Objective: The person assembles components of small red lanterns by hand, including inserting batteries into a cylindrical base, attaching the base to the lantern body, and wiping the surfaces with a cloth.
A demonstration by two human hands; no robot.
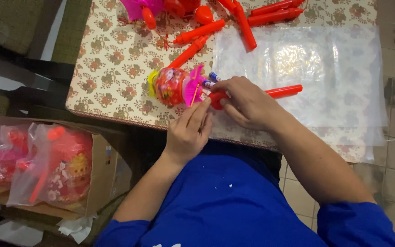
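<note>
A red toy lantern (pixel 172 85) with yellow and pink pleated ends lies on the floral table (pixel 110 68). My right hand (pixel 248 101) grips the thick end of a red plastic handle stick (pixel 282 90) beside the lantern. Two small blue batteries (pixel 211 80) show just above my right fingers. My left hand (pixel 189 131) has its fingertips against the pink pleated end and the stick's base, with a thin yellow string between the fingers.
Several more red handle sticks (pixel 243 20) and lantern parts (pixel 179 9) lie at the table's far side. Clear plastic bags (pixel 325 68) are spread on the right. A cardboard box (pixel 101 178) at lower left holds bagged lanterns (pixel 56 164).
</note>
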